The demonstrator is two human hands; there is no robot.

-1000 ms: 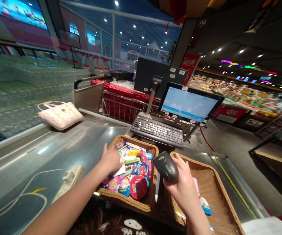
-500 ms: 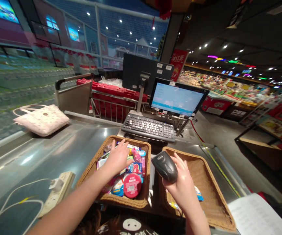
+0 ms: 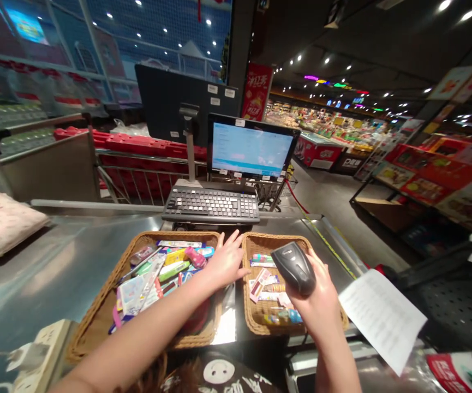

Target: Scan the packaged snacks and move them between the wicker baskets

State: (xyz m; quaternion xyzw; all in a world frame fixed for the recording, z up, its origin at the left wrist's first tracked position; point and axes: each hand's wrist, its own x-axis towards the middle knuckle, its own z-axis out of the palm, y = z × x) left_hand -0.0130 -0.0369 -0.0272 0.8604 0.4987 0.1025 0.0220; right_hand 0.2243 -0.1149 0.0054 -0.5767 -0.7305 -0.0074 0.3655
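Note:
My right hand (image 3: pixel 317 289) is wrapped round a black barcode scanner (image 3: pixel 295 267), held above the right wicker basket (image 3: pixel 256 327). In that basket lie several small packets (image 3: pixel 262 284) and a blue-and-yellow item (image 3: pixel 282 315), partly under my hand. Between the two baskets, over their neighbouring rims, my left hand (image 3: pixel 227 259) reaches out with fingers apart and nothing seen in it. The left wicker basket (image 3: pixel 129 245) holds a heap of colourful small goods, among them a pink bottle-shaped item (image 3: pixel 196 256) and a green packet (image 3: pixel 173 271). My left forearm hides part of this heap.
Behind the baskets stand a keyboard (image 3: pixel 211 205) and a lit screen (image 3: pixel 252 147). A pale bag (image 3: pixel 6 226) lies at the left, above a power strip (image 3: pixel 43 355). A printed paper sheet (image 3: pixel 383 316) and a red-labelled bottle (image 3: pixel 460 371) are at the right.
My left hand has moved from over the heap in the left basket to the gap between the baskets. The scanner stays in my right hand. The view has turned right.

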